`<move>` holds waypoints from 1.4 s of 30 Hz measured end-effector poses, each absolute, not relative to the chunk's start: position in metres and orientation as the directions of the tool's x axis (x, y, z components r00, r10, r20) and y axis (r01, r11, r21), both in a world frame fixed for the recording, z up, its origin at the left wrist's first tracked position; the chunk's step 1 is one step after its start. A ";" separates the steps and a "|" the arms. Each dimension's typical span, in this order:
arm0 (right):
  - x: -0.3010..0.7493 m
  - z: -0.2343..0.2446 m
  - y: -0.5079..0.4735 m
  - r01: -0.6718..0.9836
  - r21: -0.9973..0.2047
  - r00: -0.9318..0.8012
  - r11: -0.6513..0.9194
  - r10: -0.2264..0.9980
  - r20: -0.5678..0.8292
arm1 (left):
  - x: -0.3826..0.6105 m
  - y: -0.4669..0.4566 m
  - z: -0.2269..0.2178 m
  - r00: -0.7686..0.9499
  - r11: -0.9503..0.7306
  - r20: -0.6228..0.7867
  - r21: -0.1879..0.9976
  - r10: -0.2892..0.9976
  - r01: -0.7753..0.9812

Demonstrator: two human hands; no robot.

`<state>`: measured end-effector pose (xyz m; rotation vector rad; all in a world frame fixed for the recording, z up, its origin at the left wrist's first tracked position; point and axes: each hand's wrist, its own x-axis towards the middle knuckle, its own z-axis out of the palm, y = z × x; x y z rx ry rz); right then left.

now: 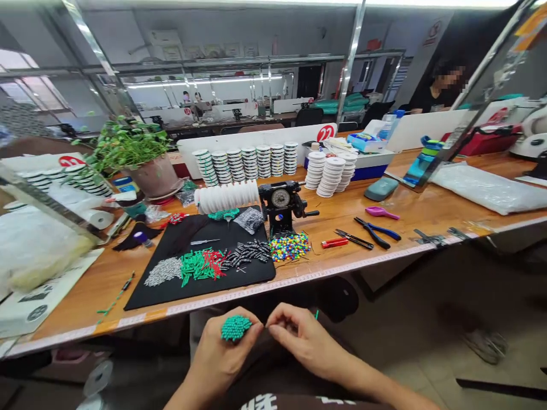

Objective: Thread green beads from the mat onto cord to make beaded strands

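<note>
**Item in hand?**
Teal bead cluster (236,328), clenched in the left hand (217,356), off the wooden bench (81,299), just beside the right hand (301,341).

**Right-hand grip?**
Pinched, fingertips (271,323) close to the cluster; anything held too fine to tell.

**Nearest stock?**
Black mat (256,279) on the bench, with sorted green and red tube beads (200,266).

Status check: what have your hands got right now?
Left hand holding teal bead cluster. Right hand pinching something too small to tell. Black mat of sorted pieces beyond, out of the way.
</note>
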<state>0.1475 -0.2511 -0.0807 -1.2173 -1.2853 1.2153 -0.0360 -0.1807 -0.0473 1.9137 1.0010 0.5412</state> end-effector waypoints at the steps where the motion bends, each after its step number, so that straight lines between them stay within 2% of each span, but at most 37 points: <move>1: 0.149 -0.087 -0.251 0.054 -0.999 -0.012 -0.004 1.000 -0.004 | -0.037 -0.180 -0.046 0.578 -0.282 -0.026 0.854 0.816 0.437; 6: 0.161 -0.097 -0.250 0.046 -0.999 0.111 -0.029 0.994 -0.024 | -0.034 -0.172 -0.041 0.530 -0.241 -0.002 0.889 0.848 0.388; 9: 0.165 -0.088 -0.252 0.047 -0.999 0.021 -0.021 1.000 -0.020 | -0.028 -0.167 -0.038 0.548 -0.291 0.049 0.885 0.835 0.365; 11: 0.165 -0.081 -0.254 -0.039 -0.998 -0.075 -0.042 0.996 -0.039 | -0.025 -0.167 -0.035 0.597 -0.351 0.064 0.856 0.800 0.379; 13: 0.164 -0.076 -0.255 -0.108 -0.992 -0.097 -0.070 0.993 -0.060 | -0.023 -0.167 -0.032 0.639 -0.398 0.056 0.822 0.768 0.406; 18: 0.166 -0.085 -0.250 -0.049 -0.996 0.093 -0.069 0.993 -0.074 | -0.018 -0.159 -0.032 0.693 -0.447 0.052 0.799 0.719 0.403; 24: 0.167 -0.103 -0.243 -0.100 -0.994 0.440 0.054 0.898 0.005 | 0.006 -0.134 -0.044 0.563 -0.580 0.263 0.634 0.784 0.512; 27: 0.169 -0.107 -0.244 -0.087 -0.991 0.557 0.104 0.830 0.038 | 0.018 -0.125 -0.043 0.533 -0.588 0.306 0.628 0.789 0.510; 30: 0.180 -0.109 -0.246 -0.028 -0.994 0.618 0.109 0.783 0.068 | 0.022 -0.117 -0.037 0.473 -0.570 0.328 0.580 0.818 0.583; 32: 0.188 -0.107 -0.248 0.032 -0.997 0.580 0.071 0.811 0.077 | 0.021 -0.112 -0.035 0.475 -0.561 0.304 0.528 0.826 0.638; 35: 0.196 -0.095 -0.249 0.085 -0.995 0.406 0.043 0.911 0.074 | 0.022 -0.106 -0.037 0.525 -0.564 0.215 0.420 0.823 0.712; 39: 0.195 -0.078 -0.249 -0.081 -0.997 0.176 0.007 0.984 -0.008 | 0.030 -0.100 -0.041 0.557 -0.566 0.113 0.252 0.823 0.785; 42: 0.194 -0.075 -0.246 -0.126 -0.992 0.136 0.001 0.991 -0.016 | 0.033 -0.097 -0.041 0.568 -0.570 0.068 0.184 0.820 0.801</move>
